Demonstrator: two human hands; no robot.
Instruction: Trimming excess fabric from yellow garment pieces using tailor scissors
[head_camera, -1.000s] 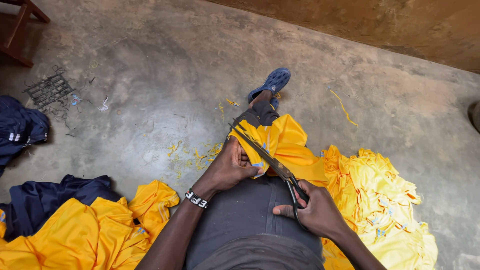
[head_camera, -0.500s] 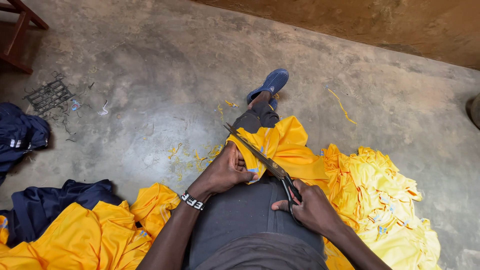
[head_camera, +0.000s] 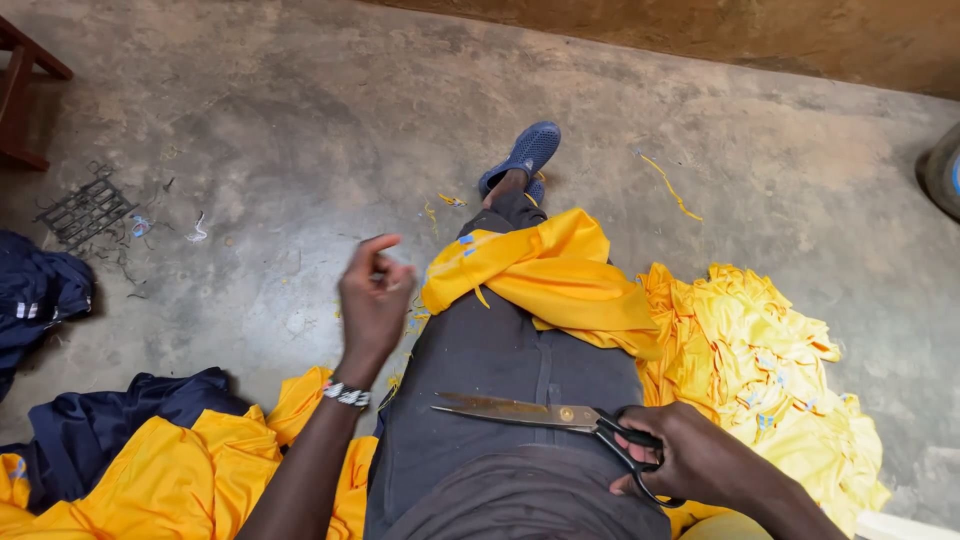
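Note:
My right hand (head_camera: 690, 462) grips the black handles of long steel scissors (head_camera: 520, 411). Their blades are closed and lie flat across my grey-trousered lap, pointing left. My left hand (head_camera: 372, 295), with a beaded band at the wrist, is lifted off the cloth over the floor to the left of my knee. Its fingers are loosely curled with the thumb near the fingertips, and I cannot tell whether a small scrap is pinched there. A yellow garment (head_camera: 545, 268) is draped over my outstretched leg, just beyond both hands.
A heap of yellow garments (head_camera: 770, 370) lies on the concrete at my right, and yellow and navy ones (head_camera: 150, 470) at my left. A navy garment (head_camera: 35, 290), a metal grate (head_camera: 85, 208) and a wooden leg (head_camera: 25, 90) are further left. My blue shoe (head_camera: 525, 155) points ahead.
The scissors have come off the yellow garment and dropped flat onto my lap. My left hand let go of the cloth and rose to the left.

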